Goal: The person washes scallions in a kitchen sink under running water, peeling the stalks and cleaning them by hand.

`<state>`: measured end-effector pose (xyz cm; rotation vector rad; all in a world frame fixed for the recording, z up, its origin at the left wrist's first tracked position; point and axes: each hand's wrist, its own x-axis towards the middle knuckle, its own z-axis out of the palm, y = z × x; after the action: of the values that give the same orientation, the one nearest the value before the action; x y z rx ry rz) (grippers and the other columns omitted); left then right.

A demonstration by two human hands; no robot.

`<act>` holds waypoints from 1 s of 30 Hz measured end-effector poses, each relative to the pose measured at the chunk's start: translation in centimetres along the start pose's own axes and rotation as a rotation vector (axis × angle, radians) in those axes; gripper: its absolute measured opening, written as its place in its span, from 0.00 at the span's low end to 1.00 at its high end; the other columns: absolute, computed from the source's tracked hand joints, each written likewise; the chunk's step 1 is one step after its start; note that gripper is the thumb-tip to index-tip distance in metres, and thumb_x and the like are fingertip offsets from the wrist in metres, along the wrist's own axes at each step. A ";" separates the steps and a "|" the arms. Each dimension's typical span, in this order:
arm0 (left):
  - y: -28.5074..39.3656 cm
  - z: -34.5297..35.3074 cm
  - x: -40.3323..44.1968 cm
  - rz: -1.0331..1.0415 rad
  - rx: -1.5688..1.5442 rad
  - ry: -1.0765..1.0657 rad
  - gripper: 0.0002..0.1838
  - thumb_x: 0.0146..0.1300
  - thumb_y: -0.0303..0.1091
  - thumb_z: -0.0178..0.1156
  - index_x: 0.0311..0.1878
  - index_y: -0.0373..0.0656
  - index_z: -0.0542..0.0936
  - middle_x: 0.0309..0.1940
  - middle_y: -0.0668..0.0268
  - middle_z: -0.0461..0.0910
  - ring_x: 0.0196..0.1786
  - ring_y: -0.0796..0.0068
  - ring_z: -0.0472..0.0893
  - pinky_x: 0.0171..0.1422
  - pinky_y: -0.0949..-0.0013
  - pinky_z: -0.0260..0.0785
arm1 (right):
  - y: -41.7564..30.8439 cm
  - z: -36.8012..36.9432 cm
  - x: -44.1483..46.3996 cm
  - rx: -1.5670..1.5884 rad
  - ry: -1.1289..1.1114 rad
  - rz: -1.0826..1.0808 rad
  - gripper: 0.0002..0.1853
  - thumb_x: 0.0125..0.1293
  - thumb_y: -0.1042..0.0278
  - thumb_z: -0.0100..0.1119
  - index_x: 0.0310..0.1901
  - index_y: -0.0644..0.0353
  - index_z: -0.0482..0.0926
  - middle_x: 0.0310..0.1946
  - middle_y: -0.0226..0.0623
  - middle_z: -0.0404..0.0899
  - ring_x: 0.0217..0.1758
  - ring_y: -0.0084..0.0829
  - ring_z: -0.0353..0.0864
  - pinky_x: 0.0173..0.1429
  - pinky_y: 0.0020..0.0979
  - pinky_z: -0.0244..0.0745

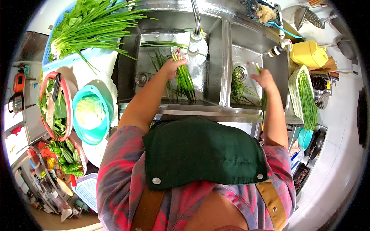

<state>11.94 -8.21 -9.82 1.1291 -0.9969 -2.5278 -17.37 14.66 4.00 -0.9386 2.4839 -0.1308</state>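
My left hand (173, 68) is closed around a bunch of spring onions (185, 85) above the left sink basin (214, 57). Their pale root ends point up toward the tap, and the green leaves hang down. Over the right basin (246, 30), my right hand (264, 79) grips a few more spring onion stalks (258, 69). White ends stick out past its fingers, slightly blurred, and green leaves trail below the wrist. Loose green leaves (239, 91) lie near the drain in that basin. More stalks (160, 44) rest in the left basin.
The tap (194, 44) hangs over the left basin. At the upper left, a blue basket (47, 50) holds leafy greens and spring onions. Beside it are a teal colander (104, 129) with cabbage and a red-rimmed basket (69, 104). A white basket (294, 90) of green stalks and a yellow jug (308, 54) stand right.
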 end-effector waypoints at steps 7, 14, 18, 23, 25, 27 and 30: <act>-0.8 -0.2 0.2 0.003 -0.024 -0.103 0.15 0.53 0.39 0.61 0.43 0.48 0.72 0.33 0.71 0.74 0.36 0.74 0.74 0.38 0.67 0.67 | -13.8 9.5 1.1 0.446 -0.392 -0.166 0.15 0.48 0.61 0.65 0.33 0.61 0.74 0.20 0.28 0.72 0.23 0.21 0.70 0.22 0.24 0.66; -1.2 -3.0 0.2 0.127 0.027 -0.312 0.18 0.51 0.27 0.59 0.48 0.44 0.72 0.33 0.69 0.76 0.33 0.77 0.73 0.39 0.71 0.65 | -18.4 14.7 3.1 0.830 -0.529 -0.145 0.13 0.47 0.67 0.66 0.35 0.61 0.76 0.24 0.28 0.74 0.18 0.19 0.66 0.19 0.21 0.59; -0.7 -2.8 -0.5 0.197 0.102 -0.176 0.12 0.50 0.28 0.60 0.39 0.38 0.76 0.31 0.68 0.77 0.32 0.78 0.73 0.37 0.73 0.63 | -18.7 15.1 4.5 0.670 -0.496 -0.114 0.12 0.51 0.61 0.64 0.31 0.60 0.77 0.18 0.26 0.70 0.14 0.18 0.61 0.16 0.23 0.55; -1.2 -3.2 0.3 0.192 0.337 -0.056 0.11 0.46 0.28 0.64 0.33 0.36 0.76 0.27 0.64 0.78 0.30 0.77 0.75 0.38 0.73 0.64 | -17.4 14.4 6.0 0.449 -0.124 -0.408 0.16 0.50 0.64 0.63 0.38 0.65 0.76 0.28 0.38 0.79 0.30 0.30 0.76 0.37 0.30 0.70; -1.2 -2.9 0.3 0.180 0.318 -0.035 0.12 0.44 0.29 0.66 0.33 0.36 0.78 0.24 0.66 0.78 0.29 0.78 0.74 0.36 0.73 0.65 | -17.2 12.9 6.0 0.404 -0.104 -0.361 0.16 0.50 0.64 0.62 0.39 0.64 0.76 0.31 0.42 0.79 0.34 0.33 0.78 0.43 0.31 0.69; -1.2 -2.6 0.8 0.188 0.361 -0.058 0.13 0.44 0.30 0.66 0.34 0.36 0.78 0.27 0.66 0.79 0.30 0.78 0.75 0.37 0.73 0.65 | -16.9 11.6 5.4 0.286 -0.066 -0.328 0.14 0.52 0.63 0.59 0.40 0.59 0.77 0.31 0.45 0.78 0.36 0.37 0.78 0.44 0.33 0.69; -0.3 -1.3 1.3 0.153 0.446 -0.133 0.15 0.42 0.30 0.67 0.35 0.37 0.78 0.29 0.67 0.78 0.30 0.79 0.74 0.37 0.73 0.65 | -16.8 8.2 2.2 0.255 -0.029 -0.246 0.12 0.54 0.61 0.56 0.38 0.57 0.77 0.29 0.46 0.78 0.38 0.42 0.77 0.45 0.37 0.69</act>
<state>12.01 -9.19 -11.44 0.9434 -1.6733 -2.3462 -4.86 1.10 0.10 -1.1191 2.2496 -0.4983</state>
